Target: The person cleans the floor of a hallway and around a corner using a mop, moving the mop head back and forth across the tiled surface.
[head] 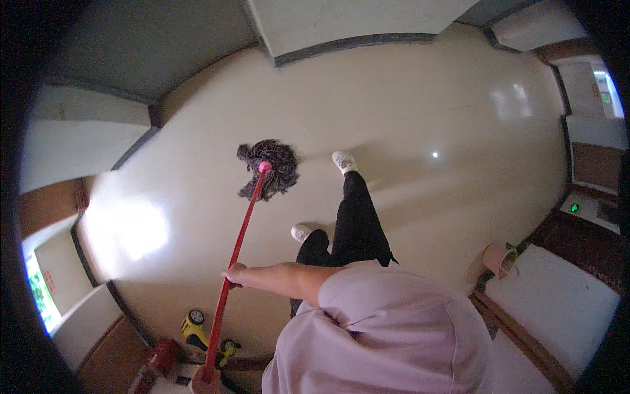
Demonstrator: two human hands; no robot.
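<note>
A string mop with a dark grey head (pixel 275 170) rests spread on the pale floor, its long red handle (pixel 244 221) joined by a pink socket. My right hand (pixel 235 276) is closed around the middle part of the handle, with the arm stretched out from a pale pink sleeve. Lower in the view, my left hand (pixel 205 381) grips the handle nearer its upper end, partly cut off by the picture's edge. The mop head lies to the left of my white shoes (pixel 345 162). The handle slants down from it towards my left hand.
A yellow and black wheeled object (pixel 194 330) stands beside the handle, near a red object (pixel 165 352). A pinkish pot or bucket (pixel 497 260) with something green stands by the right wall. Walls with dark skirting (pixel 354 43) surround the glossy floor (pixel 393 98).
</note>
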